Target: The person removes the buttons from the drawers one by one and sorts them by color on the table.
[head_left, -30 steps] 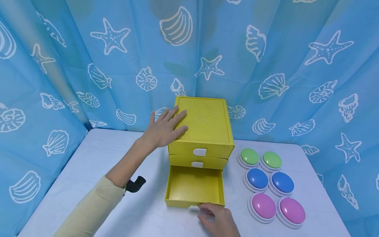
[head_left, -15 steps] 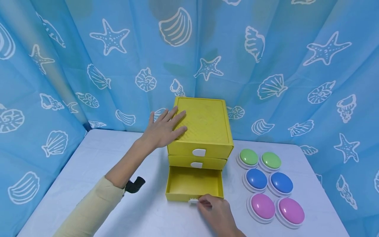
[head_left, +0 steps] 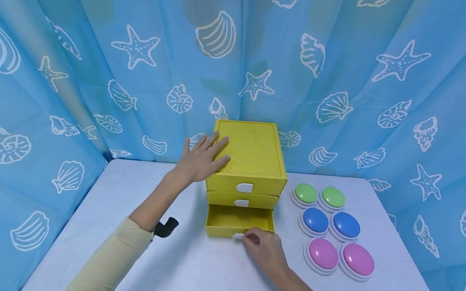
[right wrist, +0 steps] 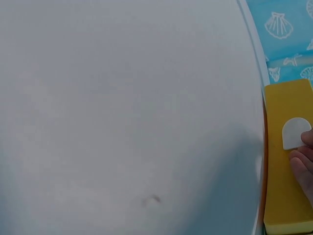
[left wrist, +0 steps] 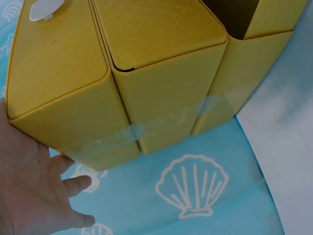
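A yellow drawer unit (head_left: 251,149) with three stacked drawers stands mid-table. Its bottom drawer (head_left: 220,231) is partly pulled out, and the part of its inside that shows holds nothing. My right hand (head_left: 267,250) pinches the white handle (head_left: 238,236) on that drawer's front; the right wrist view also shows those fingers (right wrist: 304,169) at the handle (right wrist: 295,133). With fingers spread, my left hand (head_left: 198,161) rests on the left edge of the unit's top. In the left wrist view, this hand (left wrist: 29,186) lies along the unit's corner. The upper two drawers are closed.
Right of the unit, dome push buttons stand in pairs: green (head_left: 306,193), blue (head_left: 315,219) and pink (head_left: 323,253). A black curved piece (head_left: 166,227) shows beside the left forearm. A blue shell-patterned curtain (head_left: 164,81) hangs behind the white table (head_left: 174,262).
The bottom drawer has slid further into the unit, with my right hand moving forward at its handle. My left hand has stayed in place on top.
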The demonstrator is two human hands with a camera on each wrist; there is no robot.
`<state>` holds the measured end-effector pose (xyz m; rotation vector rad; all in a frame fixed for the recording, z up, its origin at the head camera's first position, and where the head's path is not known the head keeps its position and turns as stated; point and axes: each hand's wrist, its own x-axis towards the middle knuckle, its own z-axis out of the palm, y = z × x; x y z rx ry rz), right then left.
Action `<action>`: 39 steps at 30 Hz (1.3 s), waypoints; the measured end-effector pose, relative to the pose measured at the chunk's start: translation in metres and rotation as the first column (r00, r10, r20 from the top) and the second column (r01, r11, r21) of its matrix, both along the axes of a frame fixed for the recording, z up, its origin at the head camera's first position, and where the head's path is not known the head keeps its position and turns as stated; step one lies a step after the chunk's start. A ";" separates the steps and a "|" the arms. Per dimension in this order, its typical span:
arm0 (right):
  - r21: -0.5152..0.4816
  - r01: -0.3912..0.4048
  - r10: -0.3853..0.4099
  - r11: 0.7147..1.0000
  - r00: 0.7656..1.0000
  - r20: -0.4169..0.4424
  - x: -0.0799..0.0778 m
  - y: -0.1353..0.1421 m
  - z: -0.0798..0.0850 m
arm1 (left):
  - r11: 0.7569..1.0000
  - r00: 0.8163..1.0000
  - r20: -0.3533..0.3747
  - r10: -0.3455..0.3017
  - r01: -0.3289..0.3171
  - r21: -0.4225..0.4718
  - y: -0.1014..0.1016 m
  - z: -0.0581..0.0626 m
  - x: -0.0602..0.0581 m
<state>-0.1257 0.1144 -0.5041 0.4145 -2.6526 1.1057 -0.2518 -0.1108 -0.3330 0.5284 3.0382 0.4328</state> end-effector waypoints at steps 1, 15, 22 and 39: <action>-0.001 -0.001 0.001 1.000 1.000 -0.003 -0.002 0.000 0.000 | 1.000 1.000 0.001 0.000 0.000 0.001 0.000 0.000 0.000; -0.078 -0.025 0.026 0.997 0.999 0.021 -0.024 0.001 0.001 | 1.000 1.000 0.002 -0.005 0.005 -0.004 0.000 -0.001 0.000; -0.076 -0.017 0.018 0.997 1.000 0.010 -0.034 0.000 0.001 | 1.000 1.000 0.004 -0.004 0.004 -0.009 -0.001 -0.001 -0.001; -0.103 0.005 0.000 0.995 0.999 0.042 -0.047 -0.004 0.001 | 1.000 1.000 0.000 -0.004 0.004 -0.006 -0.001 -0.001 -0.001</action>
